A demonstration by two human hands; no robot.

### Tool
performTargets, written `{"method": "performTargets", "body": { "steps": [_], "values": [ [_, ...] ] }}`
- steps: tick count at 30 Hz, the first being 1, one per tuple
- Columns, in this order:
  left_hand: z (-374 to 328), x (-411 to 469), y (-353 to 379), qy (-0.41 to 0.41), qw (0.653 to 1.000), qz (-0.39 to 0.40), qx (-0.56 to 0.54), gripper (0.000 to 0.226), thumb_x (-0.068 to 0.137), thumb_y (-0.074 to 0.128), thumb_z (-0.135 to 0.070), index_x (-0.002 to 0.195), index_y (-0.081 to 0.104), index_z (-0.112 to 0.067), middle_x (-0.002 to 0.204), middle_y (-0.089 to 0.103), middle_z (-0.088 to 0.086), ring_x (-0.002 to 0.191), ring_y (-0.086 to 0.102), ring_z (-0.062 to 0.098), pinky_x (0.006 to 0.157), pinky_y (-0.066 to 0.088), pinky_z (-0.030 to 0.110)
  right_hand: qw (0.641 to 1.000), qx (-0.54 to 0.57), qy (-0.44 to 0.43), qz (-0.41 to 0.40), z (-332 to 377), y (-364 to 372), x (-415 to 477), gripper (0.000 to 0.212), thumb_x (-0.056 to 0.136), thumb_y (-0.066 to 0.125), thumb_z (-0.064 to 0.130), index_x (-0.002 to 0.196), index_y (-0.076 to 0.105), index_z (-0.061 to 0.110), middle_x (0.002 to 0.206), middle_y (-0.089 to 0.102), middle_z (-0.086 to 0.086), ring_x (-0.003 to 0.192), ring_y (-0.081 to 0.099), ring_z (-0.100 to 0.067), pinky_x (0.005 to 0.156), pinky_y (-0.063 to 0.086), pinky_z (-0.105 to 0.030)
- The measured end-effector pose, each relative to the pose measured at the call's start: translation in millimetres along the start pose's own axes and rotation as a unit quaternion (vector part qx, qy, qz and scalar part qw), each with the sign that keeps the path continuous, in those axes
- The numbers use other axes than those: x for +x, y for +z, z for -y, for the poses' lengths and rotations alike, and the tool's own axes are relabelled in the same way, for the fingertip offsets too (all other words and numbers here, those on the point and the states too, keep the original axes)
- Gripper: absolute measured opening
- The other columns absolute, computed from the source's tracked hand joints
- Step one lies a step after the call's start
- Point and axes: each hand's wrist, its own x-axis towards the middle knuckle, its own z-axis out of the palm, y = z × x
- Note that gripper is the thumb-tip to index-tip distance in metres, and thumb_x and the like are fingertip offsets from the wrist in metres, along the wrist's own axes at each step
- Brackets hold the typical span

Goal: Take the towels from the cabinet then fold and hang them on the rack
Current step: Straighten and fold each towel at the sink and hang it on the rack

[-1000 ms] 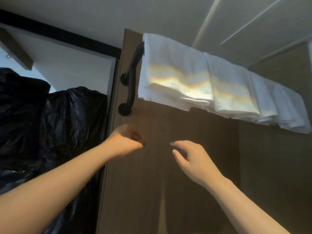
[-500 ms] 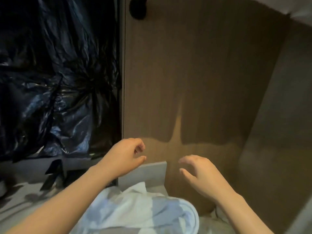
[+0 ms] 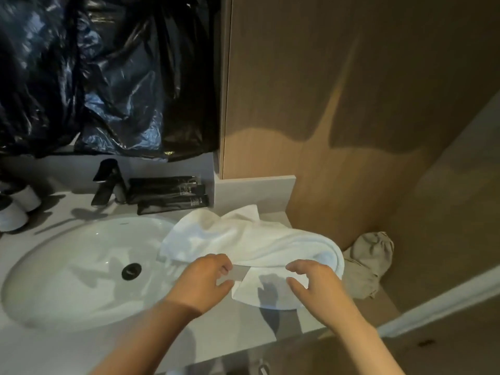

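The view has dropped from the rack, already hung with folded towels, to the surface (image 3: 230, 336), where a crumpled white towel (image 3: 251, 239) lies between the sink (image 3: 32, 301) and the wall. The left hand (image 3: 205, 282) and right hand (image 3: 316, 285) have come down to its near edge, fingers loosely curled and gripping nothing, so this one is probably folded next. A grey cloth (image 3: 370, 263) crowds its right end, and tubes (image 3: 167, 193) sit behind.

head view | looks steeply down | close over countertop (image 3: 221, 331)
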Motion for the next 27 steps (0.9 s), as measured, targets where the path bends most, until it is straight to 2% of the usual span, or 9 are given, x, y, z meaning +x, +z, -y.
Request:
{"method": "performTargets", "body": {
  "steps": [3, 7, 15, 21, 24, 27],
  "values": [
    [17.6, -4.0, 14.6, -0.033, 0.998, 0.038, -0.031, 0.013, 0.087, 0.064, -0.035, 0.097, 0.055, -0.033, 0.103, 0.061, -0.010, 0.095, 0.059, 0.006, 0.086, 0.047, 0.019, 0.999, 0.012, 0.019, 0.025, 1.2, 22.8, -3.1, 0.029, 0.096, 0.056, 0.036, 0.125, 0.060, 0.033, 0.128, 0.060, 0.015, 0.113, 0.055, -0.002, 0.096, 0.043, -0.017],
    [38.6, -8.7, 22.7, -0.066, 0.995, 0.054, -0.052, 0.016, 0.087, 0.066, -0.033, 0.101, 0.060, -0.029, 0.103, 0.063, -0.008, 0.096, 0.061, 0.010, 0.092, 0.050, 0.029, 0.998, 0.017, 0.042, 0.051, 8.2, 42.0, -1.0, 0.030, 0.097, 0.055, 0.037, 0.126, 0.059, 0.032, 0.130, 0.059, 0.014, 0.116, 0.054, -0.004, 0.101, 0.043, -0.021],
    [77.7, -6.9, 18.0, -0.060, 0.995, 0.064, -0.048, 0.021, 0.091, 0.061, -0.027, 0.111, 0.061, -0.021, 0.108, 0.060, -0.007, 0.096, 0.059, 0.008, 0.085, 0.045, 0.015, 0.998, 0.014, 0.051, 0.044, 23.5, 64.8, 13.5, 0.030, 0.097, 0.055, 0.033, 0.126, 0.061, 0.027, 0.129, 0.061, 0.012, 0.115, 0.055, -0.005, 0.101, 0.044, -0.022],
    [84.7, -4.9, 18.2, -0.084, 0.993, 0.066, -0.056, 0.023, 0.090, 0.060, -0.025, 0.112, 0.062, -0.020, 0.107, 0.063, -0.004, 0.096, 0.062, 0.010, 0.089, 0.050, 0.022, 0.998, 0.017, 0.042, 0.045, 26.3, 71.2, 29.6, 0.029, 0.096, 0.056, 0.032, 0.123, 0.064, 0.025, 0.125, 0.063, 0.010, 0.112, 0.058, -0.007, 0.101, 0.046, -0.025],
    [83.8, -5.2, 17.2, -0.087, 0.993, 0.052, -0.054, 0.019, 0.091, 0.062, -0.024, 0.109, 0.062, -0.020, 0.098, 0.061, -0.005, 0.091, 0.062, 0.010, 0.088, 0.051, 0.023, 0.999, 0.014, 0.018, 0.049, 22.4, 68.4, 44.9, 0.029, 0.096, 0.056, 0.030, 0.122, 0.065, 0.024, 0.124, 0.064, 0.010, 0.111, 0.058, -0.006, 0.099, 0.046, -0.023],
    [79.1, -4.1, 13.2, -0.080, 0.996, 0.010, -0.027, 0.007, 0.090, 0.062, -0.027, 0.091, 0.055, -0.028, 0.084, 0.054, -0.014, 0.080, 0.055, 0.006, 0.072, 0.044, 0.014, 0.998, 0.021, 0.006, 0.058, 17.9, 62.6, 61.5, 0.028, 0.096, 0.057, 0.030, 0.122, 0.065, 0.024, 0.122, 0.065, 0.009, 0.109, 0.059, -0.007, 0.099, 0.047, -0.024]
  ]
}}
